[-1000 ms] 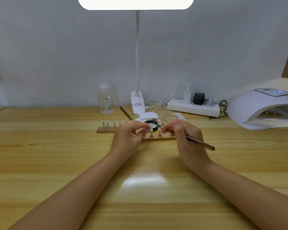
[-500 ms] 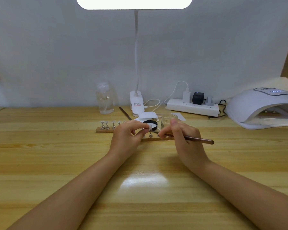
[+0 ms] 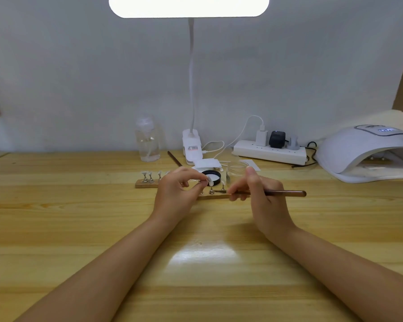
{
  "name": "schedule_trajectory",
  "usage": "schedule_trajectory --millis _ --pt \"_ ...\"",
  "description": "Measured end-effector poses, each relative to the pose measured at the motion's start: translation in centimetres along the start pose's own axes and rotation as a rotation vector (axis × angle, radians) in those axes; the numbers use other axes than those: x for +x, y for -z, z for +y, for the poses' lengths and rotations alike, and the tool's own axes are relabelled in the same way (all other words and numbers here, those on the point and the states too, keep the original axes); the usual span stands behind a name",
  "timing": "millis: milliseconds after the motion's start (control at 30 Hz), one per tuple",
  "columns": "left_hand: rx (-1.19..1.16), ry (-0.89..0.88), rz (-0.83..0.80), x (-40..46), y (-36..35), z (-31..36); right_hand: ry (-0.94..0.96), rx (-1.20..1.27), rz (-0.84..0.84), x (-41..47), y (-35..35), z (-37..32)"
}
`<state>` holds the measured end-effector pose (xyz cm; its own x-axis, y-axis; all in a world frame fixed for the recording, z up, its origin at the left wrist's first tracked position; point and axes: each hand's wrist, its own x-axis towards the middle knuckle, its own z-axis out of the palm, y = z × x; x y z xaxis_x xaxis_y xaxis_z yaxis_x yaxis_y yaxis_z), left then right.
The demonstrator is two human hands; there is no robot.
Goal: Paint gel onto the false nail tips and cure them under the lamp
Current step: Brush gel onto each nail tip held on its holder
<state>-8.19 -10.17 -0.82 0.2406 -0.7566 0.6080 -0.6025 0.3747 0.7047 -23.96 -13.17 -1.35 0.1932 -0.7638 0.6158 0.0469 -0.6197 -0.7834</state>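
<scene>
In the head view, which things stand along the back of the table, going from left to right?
Clear bottle → desk lamp base → power strip → curing lamp.

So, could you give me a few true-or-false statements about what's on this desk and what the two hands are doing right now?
1. The right hand holds a brush. True.
2. The left hand lies flat and empty on the table. False: it pinches a nail tip on its little stand.
3. The curing lamp sits at the far right. True.
4. The clear bottle lies on its side. False: it stands upright.
5. The power strip has nothing plugged in. False: it holds several plugs.
</scene>
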Motion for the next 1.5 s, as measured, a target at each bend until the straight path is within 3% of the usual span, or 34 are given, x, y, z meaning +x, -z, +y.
schedule_trajectory --millis 267,467,633,833,1100,1233,1333,1500 --pt "0.012 0.029 0.012 -0.08 0.01 0.00 0.091 -0.122 0.008 0.17 -0.06 -0.01" --pt "0.013 0.038 0.000 0.01 0.05 -0.08 0.034 -0.095 -0.123 0.04 -0.15 -0.22" --pt "0.002 0.047 -0.012 -0.02 0.09 0.00 0.055 -0.086 -0.041 0.12 -0.05 -0.12" --pt "0.014 0.058 -0.014 0.01 0.06 0.02 0.021 -0.080 -0.116 0.04 -0.14 -0.17" --pt "0.000 0.094 0.014 -0.04 0.05 0.20 0.072 -0.085 -0.027 0.16 -0.06 -0.70" --pt "-0.006 0.117 0.012 -0.03 0.04 0.23 0.058 -0.192 -0.096 0.35 -0.11 -0.56" --pt "0.007 0.116 -0.003 -0.02 0.12 0.28 0.182 -0.302 -0.123 0.33 -0.16 -0.53" --pt "0.004 0.118 -0.002 -0.06 0.15 0.29 0.137 -0.232 -0.169 0.10 -0.08 -0.53"
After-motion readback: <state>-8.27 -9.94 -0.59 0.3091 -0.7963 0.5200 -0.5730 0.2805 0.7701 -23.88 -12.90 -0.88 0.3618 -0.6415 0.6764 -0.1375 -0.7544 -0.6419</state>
